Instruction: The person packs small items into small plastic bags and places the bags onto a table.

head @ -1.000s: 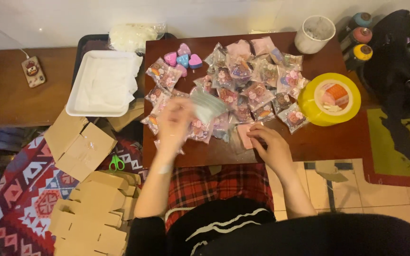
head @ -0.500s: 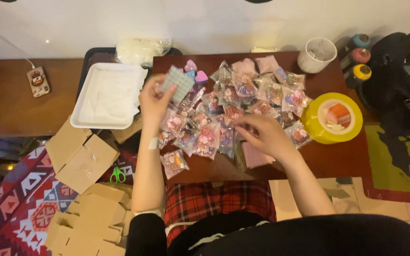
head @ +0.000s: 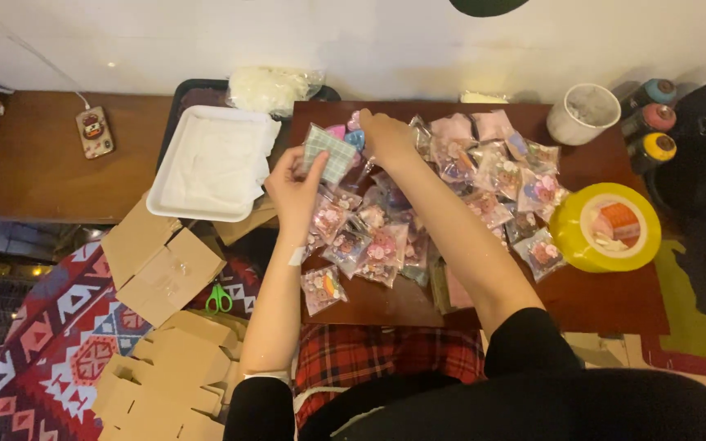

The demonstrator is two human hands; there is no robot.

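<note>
Green-checked and flat, the small packet (head: 330, 153) sits pinched in our left hand (head: 297, 189) above the table's (head: 614, 294) far left corner; our right hand (head: 386, 135) curls onto pastel pieces (head: 345, 133) beside it

Left hand (head: 292, 189) holding a checked packet (head: 330, 153); right hand (head: 384, 135) reaching among small bagged trinkets (head: 386, 245) on the table (head: 614, 298).

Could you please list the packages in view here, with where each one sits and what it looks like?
Checked packet: left hand, small, green-white.
Clear packets: spread over the brown table, pink contents.
Cardboard boxes: floor at left, flat, tan.
White tray: left of table, rectangular.
</note>
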